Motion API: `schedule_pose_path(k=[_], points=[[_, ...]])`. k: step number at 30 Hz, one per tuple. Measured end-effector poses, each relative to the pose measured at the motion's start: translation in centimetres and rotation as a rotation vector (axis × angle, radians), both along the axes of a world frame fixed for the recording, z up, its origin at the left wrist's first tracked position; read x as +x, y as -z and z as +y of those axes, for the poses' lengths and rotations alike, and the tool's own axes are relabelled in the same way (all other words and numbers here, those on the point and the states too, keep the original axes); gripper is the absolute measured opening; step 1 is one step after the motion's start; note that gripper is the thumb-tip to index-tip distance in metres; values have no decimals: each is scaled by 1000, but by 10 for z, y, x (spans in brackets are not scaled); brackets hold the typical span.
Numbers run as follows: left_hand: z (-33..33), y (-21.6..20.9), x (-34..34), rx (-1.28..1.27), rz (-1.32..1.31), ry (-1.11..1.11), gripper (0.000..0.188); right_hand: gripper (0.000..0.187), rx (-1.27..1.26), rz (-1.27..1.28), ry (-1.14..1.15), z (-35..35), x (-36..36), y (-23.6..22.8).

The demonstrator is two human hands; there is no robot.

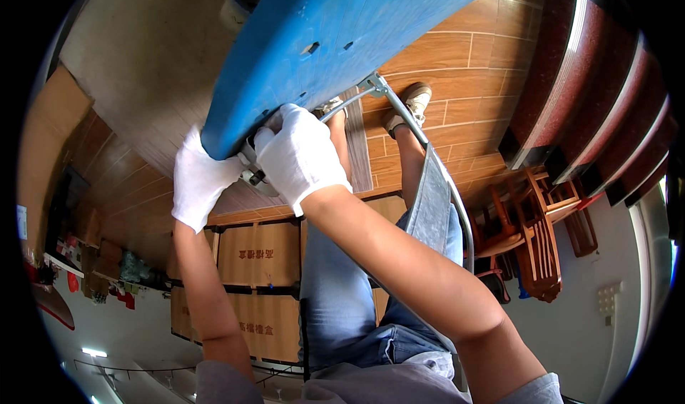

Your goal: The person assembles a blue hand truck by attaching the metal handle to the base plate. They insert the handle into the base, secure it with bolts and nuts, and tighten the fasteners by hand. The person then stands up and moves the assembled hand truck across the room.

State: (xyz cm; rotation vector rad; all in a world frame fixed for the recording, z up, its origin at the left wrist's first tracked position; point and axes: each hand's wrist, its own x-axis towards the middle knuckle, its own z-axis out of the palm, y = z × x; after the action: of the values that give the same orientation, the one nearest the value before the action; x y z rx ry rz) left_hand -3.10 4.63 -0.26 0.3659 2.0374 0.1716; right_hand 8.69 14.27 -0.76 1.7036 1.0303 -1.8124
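A blue plastic cart platform (285, 54) stands tilted on edge in front of me. Its lower corner rests against my left hand (201, 175), in a white glove, which wraps round that corner from the left. Close by, my right hand (300, 150), gloved too, is closed at the platform's edge; whatever its fingers hold is hidden. Between both hands shows part of a metal caster (257, 179). A caster wheel (242, 8) sticks out at the far side. From the platform a bent metal tube frame (449, 183) runs back towards my legs, beside a grey flat metal plate (429, 200).
Large cardboard boxes (260, 254) stand around my legs. Dark red steps with pale edges (549, 83) rise at the right. Wooden chairs (535, 225) are stacked below them. Another cardboard box (46, 147) stands at the left, over the wood-look tiled floor (464, 83).
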Motion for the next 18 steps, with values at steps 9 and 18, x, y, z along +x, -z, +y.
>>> schedule_pose_path(k=[9,18], points=[[10,-7,2,14,-63,-73,50,33,-445,194,35,36,20,12],[2,-2,-2,77,4,66,54,28,-478,294,-74,37,19,36]])
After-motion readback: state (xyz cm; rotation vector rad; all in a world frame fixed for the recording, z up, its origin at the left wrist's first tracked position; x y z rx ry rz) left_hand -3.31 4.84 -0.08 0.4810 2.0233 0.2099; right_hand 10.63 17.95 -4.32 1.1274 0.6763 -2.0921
